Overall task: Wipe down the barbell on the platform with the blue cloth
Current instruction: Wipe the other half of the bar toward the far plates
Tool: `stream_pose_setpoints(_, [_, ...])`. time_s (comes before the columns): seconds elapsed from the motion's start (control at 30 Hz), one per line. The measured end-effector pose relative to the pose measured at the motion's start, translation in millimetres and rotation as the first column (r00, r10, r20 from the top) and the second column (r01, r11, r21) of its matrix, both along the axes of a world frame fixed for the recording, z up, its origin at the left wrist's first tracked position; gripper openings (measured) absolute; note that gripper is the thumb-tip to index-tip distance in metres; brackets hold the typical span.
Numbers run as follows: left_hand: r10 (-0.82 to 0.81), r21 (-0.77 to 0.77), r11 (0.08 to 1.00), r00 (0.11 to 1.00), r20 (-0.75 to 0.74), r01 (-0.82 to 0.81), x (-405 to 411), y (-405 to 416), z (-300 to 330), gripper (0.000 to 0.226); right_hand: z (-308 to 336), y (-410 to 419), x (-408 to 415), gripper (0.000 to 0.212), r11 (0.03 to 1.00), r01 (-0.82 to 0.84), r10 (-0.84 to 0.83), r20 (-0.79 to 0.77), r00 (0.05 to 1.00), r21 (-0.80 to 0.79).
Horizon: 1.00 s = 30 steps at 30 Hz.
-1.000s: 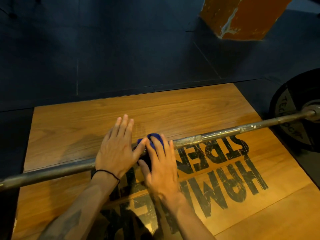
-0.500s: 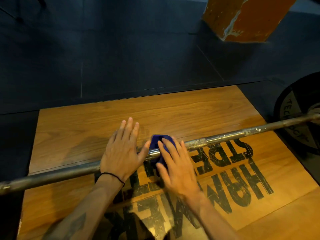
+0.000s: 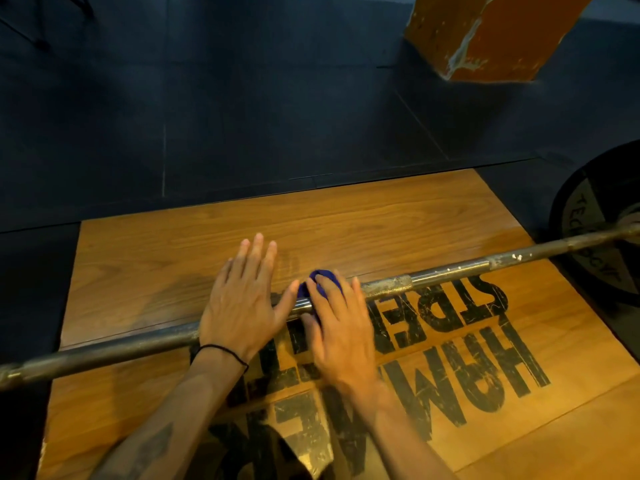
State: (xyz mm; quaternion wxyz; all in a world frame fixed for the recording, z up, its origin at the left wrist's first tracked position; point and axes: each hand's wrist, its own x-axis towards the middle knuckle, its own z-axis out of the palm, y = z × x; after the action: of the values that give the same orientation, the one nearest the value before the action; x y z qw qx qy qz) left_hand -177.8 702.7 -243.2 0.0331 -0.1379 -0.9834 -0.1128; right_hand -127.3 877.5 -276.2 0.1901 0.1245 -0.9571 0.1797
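The bar [image 3: 104, 351] lies across the wooden platform [image 3: 346, 216], running from the lower left edge up toward the right. The left hand [image 3: 239, 306] rests on it near the middle, fingers straight and spread, palm pressing down; it grasps nothing and seems to serve as a brake against rolling. Just beside it, thumb almost touching, the right hand [image 3: 336, 327] presses the cloth [image 3: 320, 277] onto the shaft with straight fingers laid over it. Only a dark blue bunch shows past the fingertips, on top of the bar, so how far it wraps underneath I cannot tell.

To the right the shaft carries a rough, rusty patch [image 3: 388, 287], then pale flecks, before it meets the plate [image 3: 588, 251] at the frame edge.

In my judgement the wipe goes best if the left palm keeps the bar from rolling while the right hand folds the cloth round the shaft and draws it along with firm pressure, working toward the rusty stretch, then turning the bar to reach the underside.

No container shows; the orange box [image 3: 485, 32] at the back appears closed, contents hidden.
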Motion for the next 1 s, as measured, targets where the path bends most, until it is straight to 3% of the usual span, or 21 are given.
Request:
stream_pose_setpoints(0.03, [-0.005, 0.009, 1.0, 1.0, -0.001, 0.005, 0.0, -0.1, -0.1, 0.074, 0.2, 19.1, -4.8, 0.056, 0.997, -0.023, 0.025, -0.016, 1.0, 0.08])
stream_pose_setpoints(0.1, [-0.02, 0.028, 0.999, 1.0, -0.001, 0.02, -1.1, -0.6, 0.1, 0.073, 1.9, 61.0, -14.4, 0.054, 0.989, 0.087, -0.081, -0.057, 0.995, 0.119])
stream_pose_setpoints(0.2, [-0.02, 0.02, 1.0, 1.0, -0.004, 0.02, -1.5, -1.2, -1.9, 0.073, 5.2, 104.3, -19.1, 0.052, 0.944, 0.33, -0.329, -0.06, 0.943, 0.014])
stream_pose_setpoints(0.3, [-0.018, 0.027, 0.999, 1.0, -0.001, 0.018, -0.7, -1.8, -1.5, 0.074, 2.0, 68.0, -17.3, 0.049, 0.887, 0.449, -0.453, -0.017, 0.891, -0.105])
stream_pose_setpoints(0.33, [-0.017, 0.032, 0.999, 1.0, -0.002, 0.017, -0.3, -1.4, -1.0, 0.074, 2.0, 46.4, -15.2, 0.05, 0.891, 0.433, -0.438, -0.008, 0.899, -0.139])
stream_pose_setpoints(0.4, [-0.016, 0.029, 0.999, 1.0, -0.008, 0.016, -0.7, 0.5, 0.5, 0.074, -0.8, 8.4, -5.4, 0.053, 0.96, 0.255, -0.257, -0.006, 0.966, -0.113])
stream_pose_setpoints(0.47, [-0.008, 0.02, 1.0, 1.0, -0.011, 0.009, -0.7, 2.4, 1.4, 0.075, -1.2, 0.0, -0.3, 0.051, 1.0, 0.025, -0.025, -0.026, 0.999, 0.01])
stream_pose_setpoints(0.53, [-0.01, 0.022, 1.0, 1.0, -0.011, 0.01, -0.9, 1.7, 0.8, 0.074, 4.9, 24.0, -11.4, 0.048, 0.987, -0.054, 0.059, -0.03, 0.998, 0.149])
stream_pose_setpoints(0.6, [-0.025, 0.027, 0.999, 1.0, -0.012, 0.025, -1.4, 0.3, 0.8, 0.073, 9.6, 57.7, -23.0, 0.051, 0.983, 0.028, -0.023, -0.031, 0.999, 0.183])
stream_pose_setpoints(0.7, [-0.026, 0.024, 0.999, 1.0, -0.013, 0.027, -1.8, 0.0, 0.8, 0.073, 15.2, 103.2, -30.1, 0.056, 0.961, 0.269, -0.267, -0.029, 0.963, 0.061])
stream_pose_setpoints(0.83, [-0.017, 0.021, 1.0, 1.0, -0.015, 0.018, -1.5, 1.4, 1.6, 0.075, 2.5, 66.1, -21.3, 0.049, 0.905, 0.409, -0.413, -0.007, 0.911, -0.113])
stream_pose_setpoints(0.93, [-0.007, 0.025, 1.0, 1.0, -0.02, 0.008, -1.8, 2.6, 1.8, 0.075, -4.9, -3.0, -5.3, 0.046, 0.954, 0.233, -0.239, -0.01, 0.971, -0.186])
stream_pose_setpoints(1.0, [0.005, 0.013, 1.0, 1.0, -0.026, -0.005, -2.2, 3.4, 1.9, 0.075, -3.4, -19.4, 0.2, 0.044, 0.988, 0.067, -0.071, -0.024, 0.997, -0.138])
